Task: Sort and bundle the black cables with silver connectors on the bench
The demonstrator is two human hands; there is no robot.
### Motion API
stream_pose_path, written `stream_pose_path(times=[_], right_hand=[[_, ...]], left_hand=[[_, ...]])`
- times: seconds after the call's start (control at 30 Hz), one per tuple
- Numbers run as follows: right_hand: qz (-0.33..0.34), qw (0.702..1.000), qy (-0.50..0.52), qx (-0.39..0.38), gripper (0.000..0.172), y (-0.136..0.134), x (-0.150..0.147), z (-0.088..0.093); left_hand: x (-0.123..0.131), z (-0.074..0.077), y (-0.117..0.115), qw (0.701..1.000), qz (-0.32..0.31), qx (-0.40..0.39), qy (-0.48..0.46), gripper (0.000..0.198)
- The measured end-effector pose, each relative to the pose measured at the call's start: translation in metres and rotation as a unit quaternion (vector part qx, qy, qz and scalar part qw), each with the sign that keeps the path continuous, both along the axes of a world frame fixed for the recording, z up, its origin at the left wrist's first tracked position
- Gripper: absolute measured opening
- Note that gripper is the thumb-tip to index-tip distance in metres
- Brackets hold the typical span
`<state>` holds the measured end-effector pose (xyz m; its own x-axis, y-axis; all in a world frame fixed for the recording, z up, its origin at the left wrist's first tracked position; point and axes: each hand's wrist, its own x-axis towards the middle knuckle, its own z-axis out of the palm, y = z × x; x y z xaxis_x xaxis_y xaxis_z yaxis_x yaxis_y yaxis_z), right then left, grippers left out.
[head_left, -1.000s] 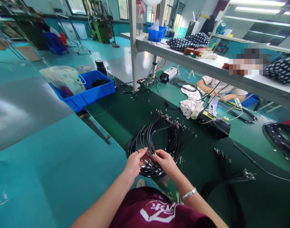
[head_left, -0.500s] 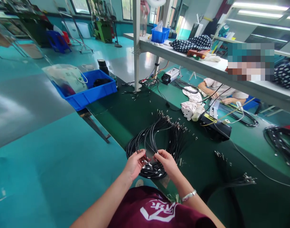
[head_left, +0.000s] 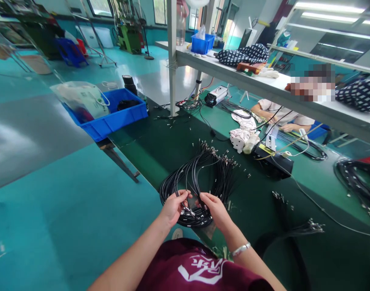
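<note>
Thin black cables are pinched between thumb and fingers of the left hand (head_left: 173, 208); others are pinched likewise by the right hand (head_left: 214, 205), just beside it. Both are held over the near edge of the green table (head_left: 148, 141), where the looped cable bundle (head_left: 170, 184) is laid, its metal-tipped ends fanned out on the far side. Farther off to the left, a large blue bin (head_left: 115, 123) is filled partly by a whitish plastic bag (head_left: 81, 101), with a dark item (head_left: 127, 105) set beside it. On the raised shelf (head_left: 221, 66), a crumpled clear bag (head_left: 200, 32) is held in a small blue bin (head_left: 199, 45); a transparent bottle (head_left: 181, 26) is stood nearby.
</note>
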<state>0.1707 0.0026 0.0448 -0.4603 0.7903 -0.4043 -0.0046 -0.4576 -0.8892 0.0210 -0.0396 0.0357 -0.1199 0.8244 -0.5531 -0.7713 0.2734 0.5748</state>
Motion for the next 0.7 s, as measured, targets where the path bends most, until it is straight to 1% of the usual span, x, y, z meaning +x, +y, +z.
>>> stream_pose_path(times=[0.13, 0.23, 0.3, 0.37, 0.47, 0.6, 0.7], right_hand=[[0.011, 1.000, -0.009, 0.012, 0.038, 0.001, 0.003, -0.005], [0.010, 1.000, -0.004, 0.003, 0.036, 0.002, 0.005, -0.008], [0.007, 1.000, 0.007, -0.009, 0.034, 0.003, 0.005, -0.009], [0.010, 1.000, 0.014, -0.017, 0.033, 0.004, 0.006, -0.010], [0.029, 1.000, 0.007, -0.006, 0.031, 0.004, 0.006, -0.011], [0.047, 0.999, -0.014, 0.014, 0.030, 0.002, 0.006, -0.012], [0.041, 0.999, -0.015, 0.023, 0.030, 0.001, 0.005, -0.010]], left_hand=[[0.002, 0.001, -0.001, 0.999, -0.025, 0.013, 0.035, 0.012], [0.001, 0.000, -0.001, 0.999, -0.043, 0.023, 0.018, 0.013], [-0.001, 0.000, -0.001, 0.999, -0.043, 0.023, -0.004, 0.013], [-0.002, 0.000, 0.000, 0.999, -0.037, 0.019, -0.019, 0.015], [0.000, 0.001, 0.003, 0.999, -0.036, 0.008, -0.021, 0.021], [0.007, -0.001, 0.007, 0.999, -0.040, -0.028, 0.009, 0.022], [0.008, -0.003, 0.009, 0.999, -0.037, -0.038, 0.013, 0.021]])
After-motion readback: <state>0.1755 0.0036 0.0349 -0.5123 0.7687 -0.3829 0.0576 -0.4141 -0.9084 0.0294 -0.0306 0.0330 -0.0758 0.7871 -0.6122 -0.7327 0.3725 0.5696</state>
